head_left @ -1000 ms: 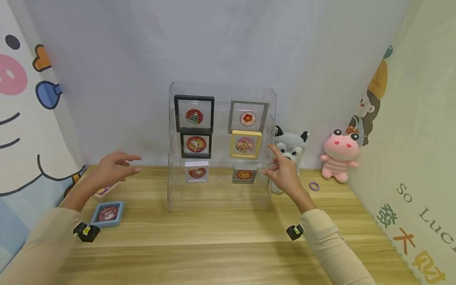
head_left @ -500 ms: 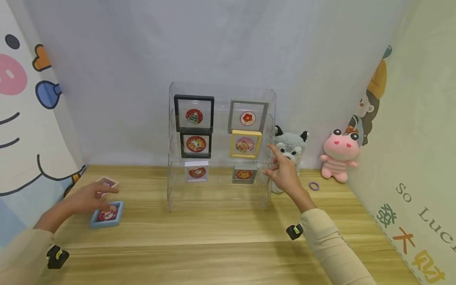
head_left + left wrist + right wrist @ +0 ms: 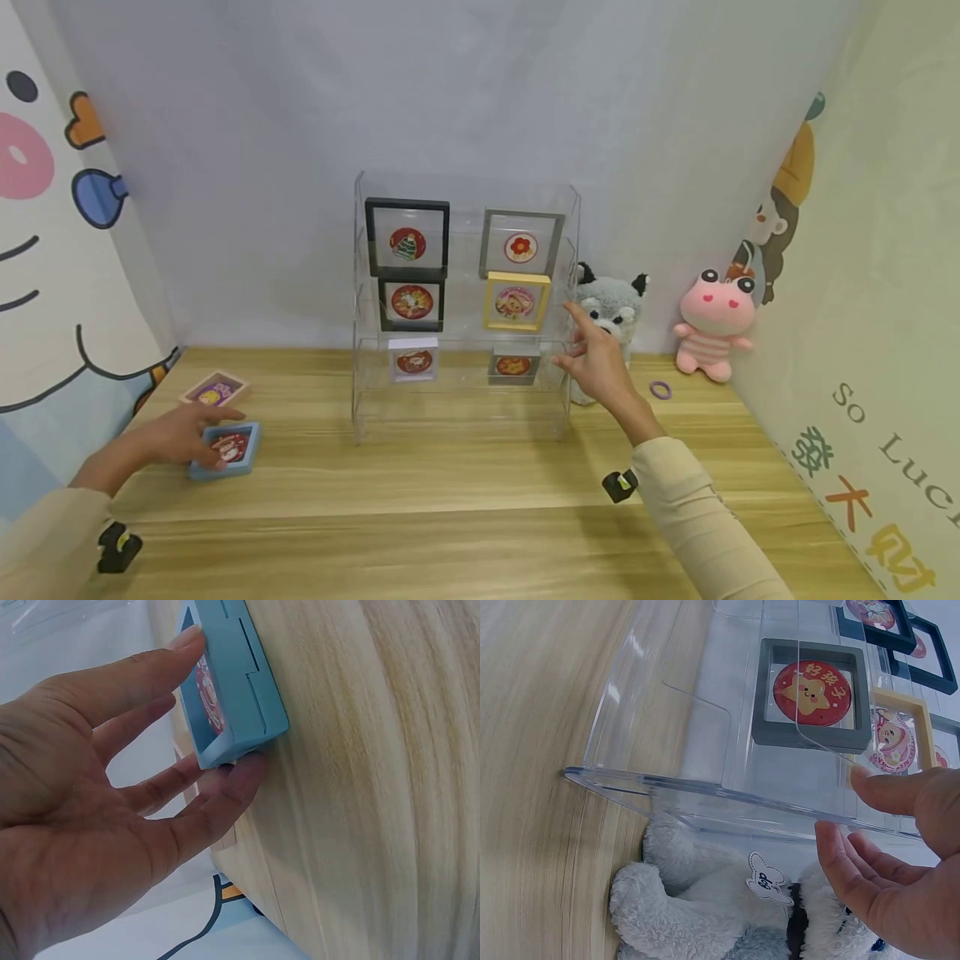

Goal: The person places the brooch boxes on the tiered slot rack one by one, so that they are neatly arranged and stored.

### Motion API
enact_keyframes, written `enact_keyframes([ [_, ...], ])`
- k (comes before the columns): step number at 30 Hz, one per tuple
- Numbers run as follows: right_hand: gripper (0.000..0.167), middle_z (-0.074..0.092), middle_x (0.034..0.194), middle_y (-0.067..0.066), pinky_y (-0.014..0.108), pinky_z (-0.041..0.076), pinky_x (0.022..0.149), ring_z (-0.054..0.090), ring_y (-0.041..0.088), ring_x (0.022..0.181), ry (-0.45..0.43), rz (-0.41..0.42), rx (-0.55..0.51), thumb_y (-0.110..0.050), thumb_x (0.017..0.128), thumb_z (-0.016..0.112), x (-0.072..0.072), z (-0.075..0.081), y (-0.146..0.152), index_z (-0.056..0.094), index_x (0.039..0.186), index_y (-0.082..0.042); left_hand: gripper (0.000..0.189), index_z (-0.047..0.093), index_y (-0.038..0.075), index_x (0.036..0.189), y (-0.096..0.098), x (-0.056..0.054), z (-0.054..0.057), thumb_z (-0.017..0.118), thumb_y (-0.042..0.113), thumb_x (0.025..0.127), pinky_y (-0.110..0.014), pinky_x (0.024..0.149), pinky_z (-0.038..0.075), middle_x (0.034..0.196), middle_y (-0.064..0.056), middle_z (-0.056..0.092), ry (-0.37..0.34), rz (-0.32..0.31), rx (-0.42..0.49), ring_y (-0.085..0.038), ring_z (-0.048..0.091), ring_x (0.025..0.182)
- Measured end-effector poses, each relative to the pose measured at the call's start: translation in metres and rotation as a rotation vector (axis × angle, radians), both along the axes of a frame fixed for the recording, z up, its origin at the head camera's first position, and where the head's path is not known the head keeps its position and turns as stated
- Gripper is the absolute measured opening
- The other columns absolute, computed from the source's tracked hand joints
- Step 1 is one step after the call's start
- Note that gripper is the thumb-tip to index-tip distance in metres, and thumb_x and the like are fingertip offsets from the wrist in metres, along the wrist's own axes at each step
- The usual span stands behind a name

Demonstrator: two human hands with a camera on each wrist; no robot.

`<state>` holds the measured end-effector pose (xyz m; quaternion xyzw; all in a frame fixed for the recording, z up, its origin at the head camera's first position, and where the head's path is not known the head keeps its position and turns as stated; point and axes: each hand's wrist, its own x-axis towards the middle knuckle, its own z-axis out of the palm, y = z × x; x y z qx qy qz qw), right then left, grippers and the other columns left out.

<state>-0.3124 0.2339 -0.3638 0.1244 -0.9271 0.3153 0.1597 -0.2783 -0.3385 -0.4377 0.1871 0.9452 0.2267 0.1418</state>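
My left hand (image 3: 176,435) reaches over a small light-blue picture frame (image 3: 251,450) with a red round badge, flat at the left of the table. In the left wrist view, the thumb lies at the blue frame's (image 3: 244,690) upper rim, while the other fingers spread loosely around its end. A clear acrylic tiered rack (image 3: 457,429) stands in the middle. Beside its right side panel is my right hand (image 3: 602,367). The right wrist view puts thumb and fingers on either side of the panel's edge, slightly apart; whether they touch it cannot be told.
Several badge frames stand on the rack, including a black frame (image 3: 408,275) and a yellow frame (image 3: 546,302). A pink-edged frame (image 3: 232,379) lies behind the blue one. At right are a grey plush (image 3: 622,292), a pink plush (image 3: 716,312) and a purple ring (image 3: 661,390).
My left hand has moved down and left from beside the rack to the blue frame, uncovering the pink-edged frame. The right hand has stayed by the rack's side.
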Motion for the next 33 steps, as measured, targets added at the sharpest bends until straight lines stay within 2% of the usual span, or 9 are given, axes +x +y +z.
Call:
enact_keyframes([
  [2,0.084,0.061,0.108,0.02,0.047,0.06,0.077,0.072,0.035,0.09,0.001,0.001,0.0,-0.005,0.083,0.081,0.0,0.0,0.0,0.038,0.154,-0.015,0.072,0.052,-0.017,0.13,0.0,0.0,-0.001,0.087,0.01,0.072,-0.061,0.084,0.052,0.124,-0.052,0.048,-0.009,-0.001,-0.008,-0.065,0.053,0.109],
  [3,0.084,0.061,0.108,0.02,0.047,0.06,0.077,0.072,0.035,0.09,0.001,0.001,0.0,-0.005,0.083,0.081,0.0,-0.001,0.001,0.038,0.154,-0.015,0.072,0.052,-0.017,0.13,0.0,0.0,-0.001,0.086,0.011,0.073,-0.059,0.083,0.053,0.124,-0.051,0.049,-0.016,0.0,-0.011,-0.064,0.054,0.108],
  [8,0.084,0.062,0.108,0.02,0.047,0.06,0.077,0.072,0.035,0.09,0.002,0.0,-0.005,-0.005,0.083,0.081,0.001,0.0,0.0,0.038,0.154,-0.014,0.07,0.053,-0.017,0.129,-0.001,-0.002,-0.001,0.086,0.01,0.074,-0.042,0.078,0.051,0.122,-0.044,0.055,-0.039,-0.001,0.0,-0.044,0.058,0.101],
  [10,0.084,0.062,0.108,0.02,0.047,0.06,0.077,0.072,0.035,0.09,0.001,-0.001,-0.005,-0.005,0.083,0.08,0.001,0.0,0.0,0.038,0.154,-0.014,0.068,0.053,-0.016,0.128,-0.001,-0.003,-0.002,0.085,0.009,0.074,-0.039,0.077,0.049,0.12,-0.043,0.055,-0.05,-0.003,0.005,-0.041,0.058,0.099],
  [15,0.083,0.062,0.108,0.019,0.048,0.06,0.077,0.072,0.035,0.09,-0.001,-0.005,-0.005,-0.005,0.083,0.08,-0.001,-0.001,0.001,0.038,0.154,-0.016,0.064,0.054,-0.013,0.126,-0.002,-0.005,-0.001,0.085,0.008,0.074,-0.042,0.078,0.05,0.115,-0.042,0.054,-0.079,0.008,0.004,-0.042,0.058,0.098],
  [20,0.083,0.061,0.109,0.019,0.047,0.06,0.078,0.072,0.035,0.091,-0.004,-0.01,-0.002,-0.005,0.083,0.08,0.0,-0.002,0.001,0.038,0.154,-0.016,0.062,0.052,-0.004,0.124,-0.001,-0.004,-0.002,0.086,0.009,0.073,-0.041,0.078,0.049,0.112,-0.034,0.055,-0.087,0.029,0.029,-0.037,0.057,0.097],
  [27,0.084,0.06,0.108,0.02,0.048,0.059,0.077,0.072,0.037,0.091,0.012,-0.006,-0.001,-0.004,0.084,0.079,0.001,-0.002,0.001,0.037,0.154,-0.017,0.068,0.046,-0.004,0.127,0.001,0.004,-0.002,0.085,0.002,0.071,-0.035,0.054,0.051,0.116,-0.037,0.043,-0.119,0.081,0.148,-0.032,0.052,0.087],
  [33,0.083,0.061,0.105,0.019,0.047,0.06,0.075,0.072,0.036,0.088,0.043,0.006,0.002,-0.003,0.082,0.08,0.0,-0.003,0.001,0.038,0.153,-0.016,0.067,0.044,-0.006,0.13,0.0,0.006,-0.003,0.08,-0.004,0.073,-0.037,0.052,0.056,0.123,-0.044,0.036,-0.099,0.108,0.185,-0.037,0.053,0.089],
])
